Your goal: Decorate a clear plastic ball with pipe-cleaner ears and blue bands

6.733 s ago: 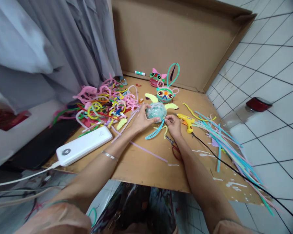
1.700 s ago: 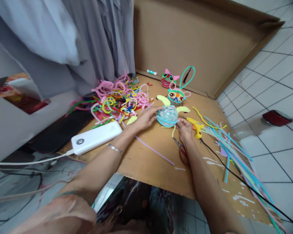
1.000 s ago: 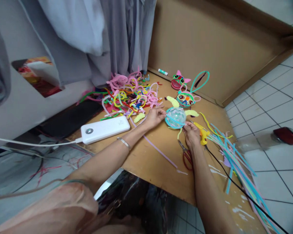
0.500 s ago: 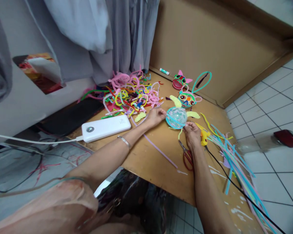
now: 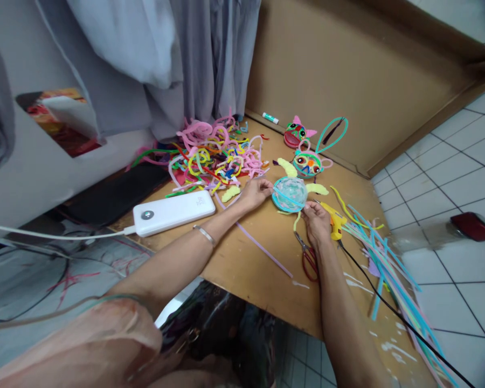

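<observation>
A round bowl-like piece (image 5: 296, 188) of pale green and pink pipe cleaners, edged in blue, lies on the table between my hands. Across its near side runs a light-blue pipe cleaner (image 5: 288, 200). My left hand (image 5: 257, 194) pinches that strip's left end. At the other end, the fingertips of my right hand (image 5: 317, 220) are closed on it by the rim. Two fuzzy pale-yellow ear shapes, one at the upper left (image 5: 286, 167) and one at the right (image 5: 317, 189), stick out by the round piece. Red-handled scissors (image 5: 309, 265) lie beside my right wrist.
A yellow glue gun (image 5: 336, 222) with a black cord lies right of my right hand, near a bundle of pipe cleaners (image 5: 392, 291). Two animal-face crafts (image 5: 307, 164) stand behind. Leftward are a tangled pipe-cleaner pile (image 5: 222, 153) and a white power bank (image 5: 175, 212) with its cable.
The whole view has shifted very slightly. Both hands keep their pinch on the light-blue pipe cleaner, and the round piece stays between them.
</observation>
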Tool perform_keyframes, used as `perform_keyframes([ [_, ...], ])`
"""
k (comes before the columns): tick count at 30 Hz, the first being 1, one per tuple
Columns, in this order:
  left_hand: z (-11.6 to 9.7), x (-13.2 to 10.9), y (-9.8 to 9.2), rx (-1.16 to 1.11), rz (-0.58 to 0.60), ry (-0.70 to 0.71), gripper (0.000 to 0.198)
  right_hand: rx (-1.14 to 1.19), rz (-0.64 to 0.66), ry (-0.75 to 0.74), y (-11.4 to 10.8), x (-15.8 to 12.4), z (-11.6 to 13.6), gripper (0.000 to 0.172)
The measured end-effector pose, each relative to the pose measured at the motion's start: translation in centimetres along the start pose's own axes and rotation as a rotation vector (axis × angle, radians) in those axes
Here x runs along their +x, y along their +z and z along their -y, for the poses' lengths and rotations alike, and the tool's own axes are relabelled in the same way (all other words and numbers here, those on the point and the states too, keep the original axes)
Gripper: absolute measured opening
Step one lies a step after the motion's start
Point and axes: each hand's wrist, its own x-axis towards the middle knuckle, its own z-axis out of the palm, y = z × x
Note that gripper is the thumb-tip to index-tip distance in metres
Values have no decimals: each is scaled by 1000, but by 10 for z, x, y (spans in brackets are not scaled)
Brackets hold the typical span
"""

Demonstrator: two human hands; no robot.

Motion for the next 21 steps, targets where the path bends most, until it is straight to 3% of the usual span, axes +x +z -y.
perform_keyframes([
  [9,9,5,6,-301,19,-67,30,78,5,19,0,-1,2,34],
  [13,7,3,8,-329,38,-2,36,110,4,15,-1,-1,3,32],
  [21,-1,-6,14,-213,43,175,26,186,-7,38,-4,3,1,28],
])
